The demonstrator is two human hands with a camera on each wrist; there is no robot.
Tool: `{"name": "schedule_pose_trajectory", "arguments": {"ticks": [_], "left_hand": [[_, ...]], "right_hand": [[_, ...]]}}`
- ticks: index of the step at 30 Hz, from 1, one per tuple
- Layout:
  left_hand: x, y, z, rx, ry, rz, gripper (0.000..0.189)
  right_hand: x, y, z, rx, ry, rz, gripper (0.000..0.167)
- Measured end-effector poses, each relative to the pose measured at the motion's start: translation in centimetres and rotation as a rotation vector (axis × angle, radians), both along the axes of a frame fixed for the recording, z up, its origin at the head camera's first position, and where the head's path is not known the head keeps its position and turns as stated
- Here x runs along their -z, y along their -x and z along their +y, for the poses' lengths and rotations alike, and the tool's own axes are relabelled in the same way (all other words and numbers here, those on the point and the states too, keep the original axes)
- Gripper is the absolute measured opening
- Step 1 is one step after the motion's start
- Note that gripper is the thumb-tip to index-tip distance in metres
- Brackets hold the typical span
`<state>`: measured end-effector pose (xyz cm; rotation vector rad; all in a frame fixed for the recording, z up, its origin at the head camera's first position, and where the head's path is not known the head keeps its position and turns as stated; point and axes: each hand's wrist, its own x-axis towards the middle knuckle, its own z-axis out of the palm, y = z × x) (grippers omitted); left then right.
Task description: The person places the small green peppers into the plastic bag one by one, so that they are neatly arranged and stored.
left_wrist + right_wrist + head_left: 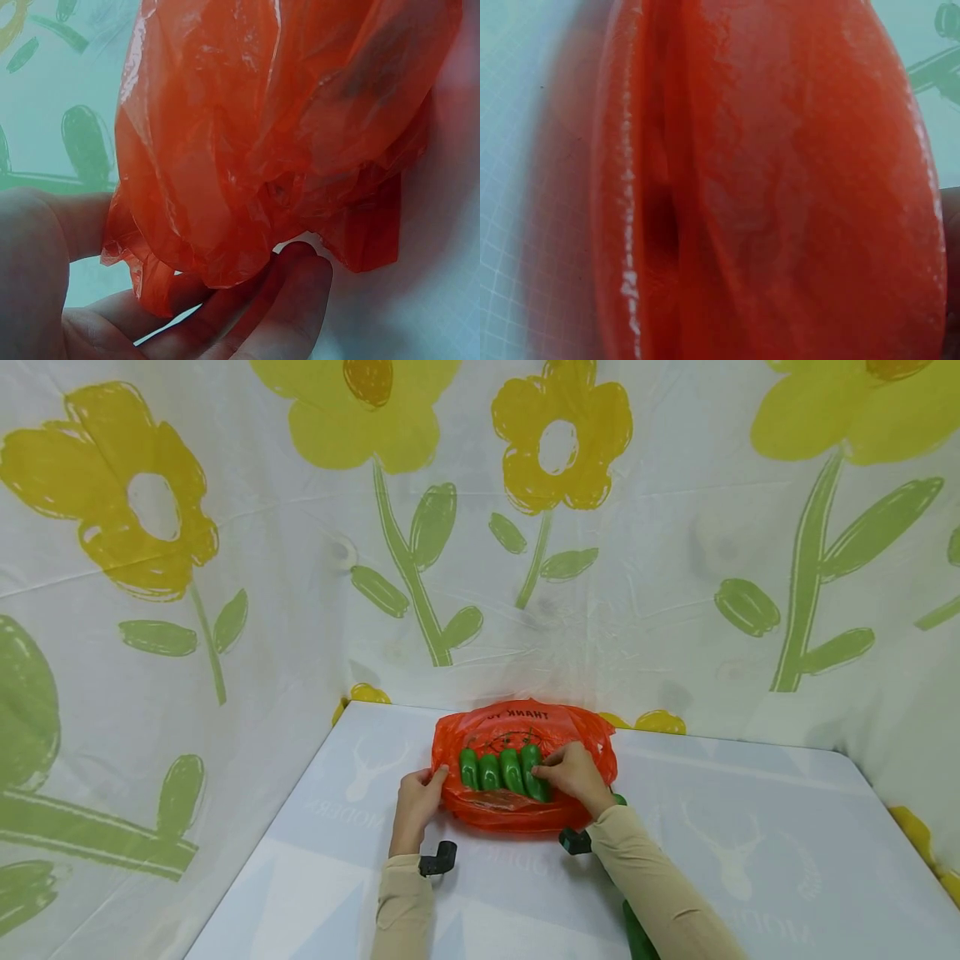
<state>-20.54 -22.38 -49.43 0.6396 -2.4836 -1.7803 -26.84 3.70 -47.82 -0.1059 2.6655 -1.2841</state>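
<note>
An open red plastic bag (517, 820) lies on the table, and several glossy green peppers (489, 772) stand side by side in its mouth. My left hand (417, 800) pinches the bag's left edge; in the left wrist view the thumb and curled fingers (289, 300) have the crumpled red film between them. My right hand (579, 774) reaches over the bag's right side, thumb and fingertips on the rightmost pepper (533, 774). Red film fills most of the right wrist view, where the bag (802, 180) hides nearly all of that hand.
Partly behind the right forearm are a green item (637, 933) near the front edge and a smaller green tip (619, 799) beside the bag. Flower-printed curtains (645, 635) enclose the back and sides of the white table (322, 860). Each wrist carries a black mount (442, 858).
</note>
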Motion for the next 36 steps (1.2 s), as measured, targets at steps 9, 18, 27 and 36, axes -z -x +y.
{"name": "schedule_pose_trajectory", "arguments": {"ticks": [9,18,27,36], "left_hand": [[0.01,0.06,0.03,-0.006,0.007,-0.019,0.051],[-0.06,0.05,0.10,0.004,0.005,-0.020,0.052],[-0.06,-0.02,0.10,0.004,0.010,-0.013,0.050],[-0.10,0.15,0.04,-0.002,-0.009,-0.011,0.049]], "right_hand": [[0.08,-0.14,-0.26,-0.006,-0.047,0.026,0.028],[-0.27,-0.27,-0.41,-0.014,-0.054,0.023,0.028],[-0.52,-0.53,-0.47,-0.019,-0.067,0.009,0.030],[-0.85,-0.65,-0.42,-0.025,-0.074,0.015,0.029]]}}
